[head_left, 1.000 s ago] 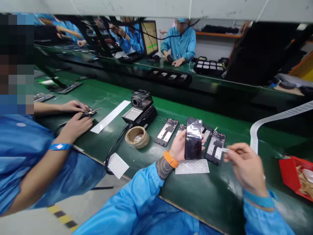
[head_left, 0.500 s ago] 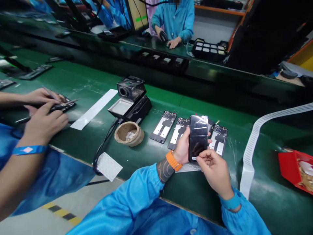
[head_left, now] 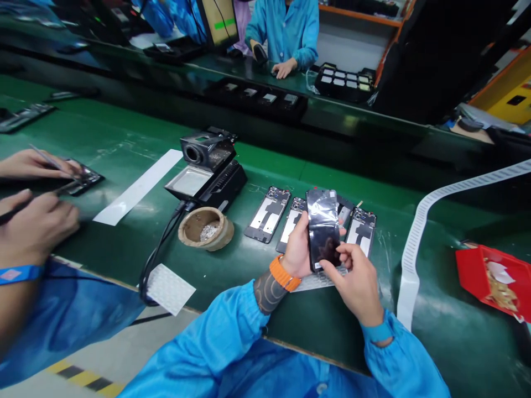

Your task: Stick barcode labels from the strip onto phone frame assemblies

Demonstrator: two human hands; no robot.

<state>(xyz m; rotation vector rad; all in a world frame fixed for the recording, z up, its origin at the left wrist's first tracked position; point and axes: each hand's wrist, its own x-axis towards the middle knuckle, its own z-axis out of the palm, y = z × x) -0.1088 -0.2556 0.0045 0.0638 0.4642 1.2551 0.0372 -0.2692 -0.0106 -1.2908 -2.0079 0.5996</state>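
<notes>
The dark phone (head_left: 322,229) is up off the green belt (head_left: 124,138), standing on its end in front of the person. The left hand (head_left: 296,249) is wrapped around its left side and holds it tight. The right hand (head_left: 357,282) is just below it, with its thumb and first finger close together, pinching the bottom of the phone. The top half of the phone has shiny, crinkly film on it.

An orange wristband (head_left: 284,272) sits on the left wrist. Under the hands lies a sheet of small white stickers (head_left: 311,283). Behind the phone, open phone frames (head_left: 267,214) lie side by side on the belt.

To the left is a brown bowl (head_left: 205,228) with little silver bits in it, and beside that a black box with a round lens (head_left: 209,171). A flat white strip (head_left: 139,187) lies further left. A long white tape (head_left: 418,232) curls along the right side, near a red tray (head_left: 493,276).

At the far left, a co-worker's hand (head_left: 35,226) holds a thin tool. Across the belt, another person in a blue coat (head_left: 286,27) is working.
</notes>
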